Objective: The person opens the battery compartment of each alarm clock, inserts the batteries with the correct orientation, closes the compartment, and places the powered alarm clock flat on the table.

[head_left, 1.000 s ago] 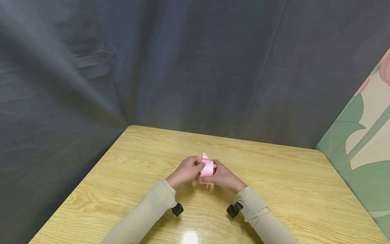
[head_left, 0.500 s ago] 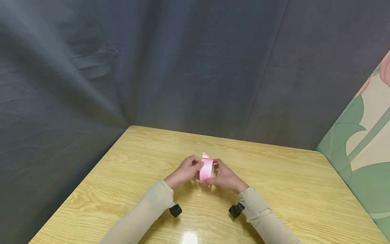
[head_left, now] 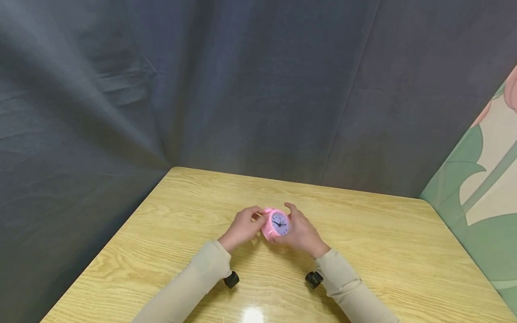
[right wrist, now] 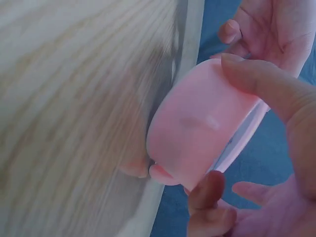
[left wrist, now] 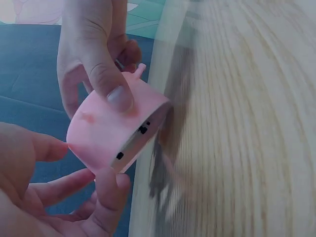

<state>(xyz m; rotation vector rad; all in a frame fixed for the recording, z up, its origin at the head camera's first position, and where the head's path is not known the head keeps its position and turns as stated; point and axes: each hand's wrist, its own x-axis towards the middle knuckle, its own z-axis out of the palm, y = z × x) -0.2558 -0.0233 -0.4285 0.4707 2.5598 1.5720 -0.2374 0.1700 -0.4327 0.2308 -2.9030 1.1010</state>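
Observation:
A small pink alarm clock (head_left: 279,224) is held just above the table between both hands, its pale dial facing up and to the right in the head view. My left hand (head_left: 243,226) pinches its left side between thumb and fingers. On the right, my right hand (head_left: 303,233) holds it with the thumb laid along the case, while the index finger sticks up away from it. The left wrist view shows black knobs on the back of the alarm clock (left wrist: 106,138). From the right wrist, the smooth side of the alarm clock (right wrist: 192,123) fills the middle.
Beneath the hands lies a light wood-grain table (head_left: 194,193). Dark grey cloth (head_left: 258,89) hangs behind it and along the left. At the right edge stands a panel with a leaf and flower pattern (head_left: 484,193). Black wrist cameras sit under both sleeves.
The clock has turned from edge-on until its dial shows in the head view. My right hand has shifted its fingers around the case, and its index finger has lifted. My left hand barely moved.

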